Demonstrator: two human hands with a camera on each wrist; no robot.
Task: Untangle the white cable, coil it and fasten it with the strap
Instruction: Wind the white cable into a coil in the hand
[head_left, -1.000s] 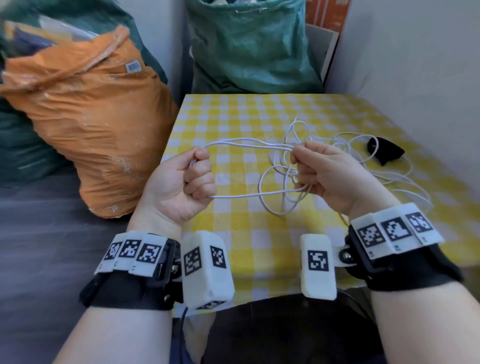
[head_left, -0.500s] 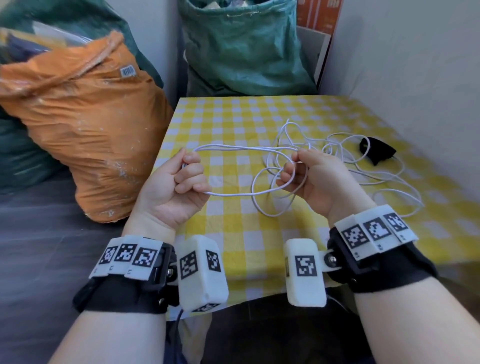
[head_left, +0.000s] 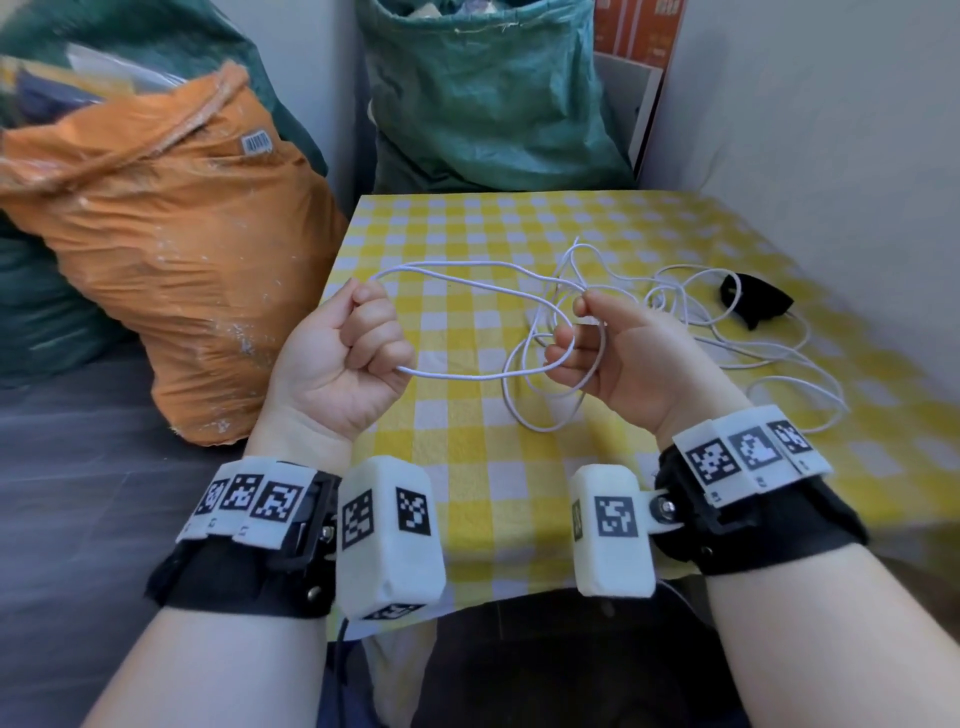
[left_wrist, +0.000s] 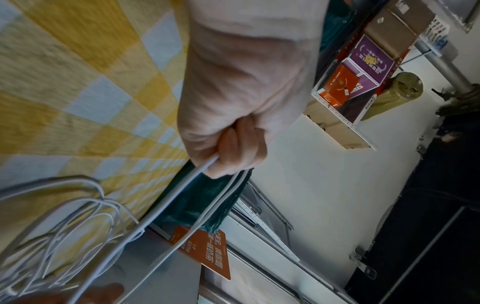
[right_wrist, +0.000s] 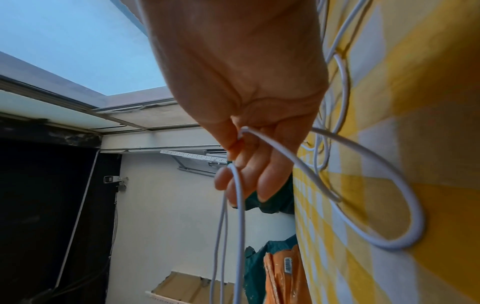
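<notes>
Two strands of thin white cable (head_left: 467, 275) stretch between my fisted left hand (head_left: 343, 358) and pinching right hand (head_left: 618, 358), above the checked table (head_left: 467, 467) (rest lies tangled near the black strap (head_left: 756, 306))

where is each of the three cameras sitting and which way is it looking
Head: on the head, looking forward and down at both hands, left hand, right hand, and forearms.
Left wrist: along the left hand, past the tablecloth.
Right wrist: along the right hand, toward the ceiling.
All three share the white cable.
</notes>
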